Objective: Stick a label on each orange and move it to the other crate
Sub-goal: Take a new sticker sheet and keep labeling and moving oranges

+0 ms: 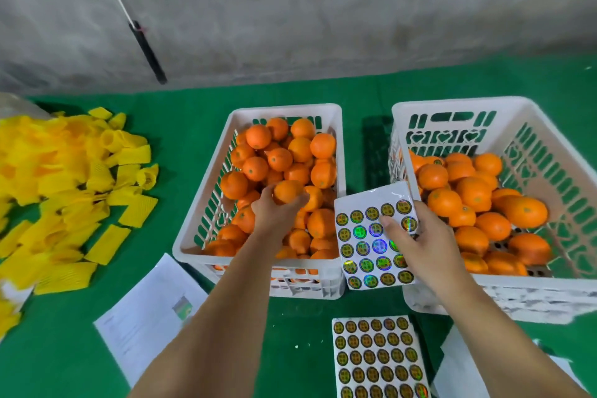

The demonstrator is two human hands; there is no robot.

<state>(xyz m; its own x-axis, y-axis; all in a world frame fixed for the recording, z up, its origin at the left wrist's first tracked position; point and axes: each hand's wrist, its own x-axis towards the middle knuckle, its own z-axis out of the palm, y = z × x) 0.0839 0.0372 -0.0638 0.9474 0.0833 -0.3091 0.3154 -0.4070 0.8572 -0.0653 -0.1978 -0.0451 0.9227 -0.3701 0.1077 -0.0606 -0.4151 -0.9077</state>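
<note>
Two white plastic crates stand on the green table, both holding oranges. My left hand (pixel 274 210) reaches into the left crate (pixel 193 237) and grips one orange (pixel 287 191) on top of the pile. Between the crates, my right hand (pixel 420 236) holds a sheet of round holographic labels (pixel 368 242), thumb pressed on its face. The right crate (pixel 452 287) is partly filled with several oranges (pixel 471 194).
A second label sheet (pixel 378 359) lies flat near the table's front. White papers (pixel 148 310) lie at front left and front right. A heap of yellow foam sleeves (pixel 64 191) covers the left side. A black-handled rod (pixel 147 52) leans against the grey wall.
</note>
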